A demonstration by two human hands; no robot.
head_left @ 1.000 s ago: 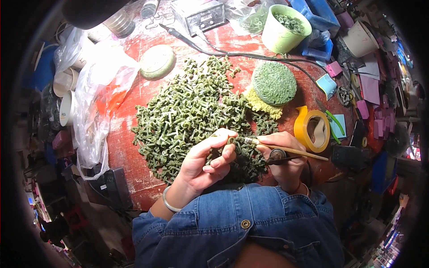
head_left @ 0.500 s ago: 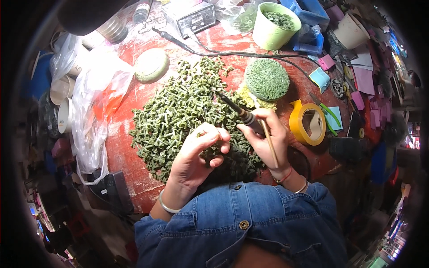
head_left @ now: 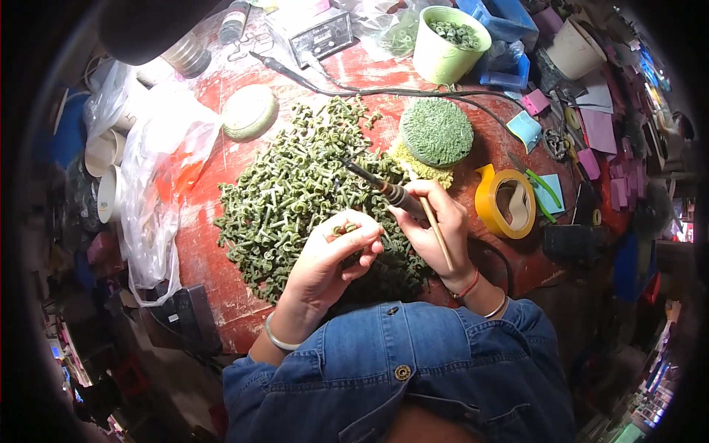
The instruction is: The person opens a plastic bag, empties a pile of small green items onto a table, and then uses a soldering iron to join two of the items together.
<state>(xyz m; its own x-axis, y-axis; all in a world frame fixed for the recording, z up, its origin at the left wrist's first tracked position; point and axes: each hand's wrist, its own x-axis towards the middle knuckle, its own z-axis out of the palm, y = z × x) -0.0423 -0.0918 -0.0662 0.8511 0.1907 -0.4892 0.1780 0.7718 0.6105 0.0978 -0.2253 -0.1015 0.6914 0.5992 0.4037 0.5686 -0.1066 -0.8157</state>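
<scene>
A large heap of small curled green pieces [head_left: 288, 188] covers the middle of the red table [head_left: 199, 273]. At its near side my left hand [head_left: 325, 258] is closed, fingertips pinching a small green curled piece [head_left: 341, 230]. My right hand [head_left: 443, 240] grips a soldering-iron-like tool [head_left: 395, 193] with a ribbed handle; its dark tip points up and left over the heap. A thin wooden stick [head_left: 438, 235] is also held in that hand, slanting across the fingers. Most of the tool's rear end is hidden by the hand.
Right of the heap are a round green textured pad [head_left: 437, 133], yellow tape [head_left: 506, 205] and green-handled pliers [head_left: 543, 196]. Behind stand a pale green pot [head_left: 450, 55] and a control box [head_left: 314, 37]; a black cord [head_left: 399, 90] crosses the table. Plastic bags [head_left: 151, 214] lie left.
My left fingers have drawn closer together, and the green piece between them now shows. My right hand has shifted slightly left with the tool and stick. The view has moved a little.
</scene>
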